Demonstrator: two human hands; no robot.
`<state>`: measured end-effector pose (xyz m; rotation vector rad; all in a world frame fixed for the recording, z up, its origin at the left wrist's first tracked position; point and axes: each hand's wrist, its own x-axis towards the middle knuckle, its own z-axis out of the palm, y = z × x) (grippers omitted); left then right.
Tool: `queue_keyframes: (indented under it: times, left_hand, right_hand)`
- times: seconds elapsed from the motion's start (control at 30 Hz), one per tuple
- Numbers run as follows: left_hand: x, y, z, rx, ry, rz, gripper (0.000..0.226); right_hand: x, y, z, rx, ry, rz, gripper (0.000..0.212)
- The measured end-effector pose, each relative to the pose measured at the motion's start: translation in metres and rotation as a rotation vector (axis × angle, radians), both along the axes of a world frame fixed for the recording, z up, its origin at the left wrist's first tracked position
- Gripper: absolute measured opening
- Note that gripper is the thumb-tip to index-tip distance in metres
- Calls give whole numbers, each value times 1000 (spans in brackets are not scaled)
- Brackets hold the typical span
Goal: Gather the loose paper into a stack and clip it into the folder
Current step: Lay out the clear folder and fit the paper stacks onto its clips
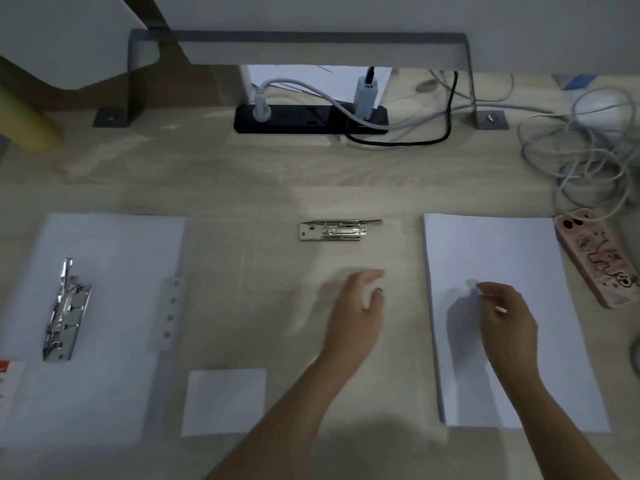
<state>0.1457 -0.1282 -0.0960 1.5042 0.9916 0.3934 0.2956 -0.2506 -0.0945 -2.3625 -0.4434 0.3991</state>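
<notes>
Paper stack (512,317) lies squared on the right of the desk (277,188), short edge toward the person, well apart from the open folder (97,323) at far left, whose lever clip (65,310) sits on its left half. Right hand (505,313) hovers over or rests on the stack's middle, fingers loosely curled, nothing gripped; contact with the top sheet cannot be told. Left hand (360,306) is over bare desk just left of the stack, half open, empty, slightly blurred. A second, loose metal clip (341,230) lies between folder and stack; a small white sheet (225,400) lies near the front edge, beside the folder. Risks, judged: lifting from the centre with one hand could fan or slide the top sheets and spoil alignment; the small sheet may be left out of the stack; the long carry across the desk could snag the loose clip. Phone (599,258) touching or just beside the stack's right edge could be nudged.
</notes>
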Motion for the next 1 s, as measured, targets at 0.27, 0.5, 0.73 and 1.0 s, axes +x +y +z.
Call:
queue_keyframes:
  times: [0.27,0.5,0.73,1.0]
  left_hand:
    - [76,-37,17,-513,183,18,8]
    - [91,-35,9,-486,214,15,19]
    - [77,-69,5,-572,-72,75,23]
    - [82,-97,-3,-392,-176,82,37]
  right_hand:
    - [19,-6,-4,-97,96,102,30]
    - [13,-9,-3,-115,77,236,32]
    - [11,-15,8,34,217,249,40]
    - [17,-26,11,199,414,153,22]
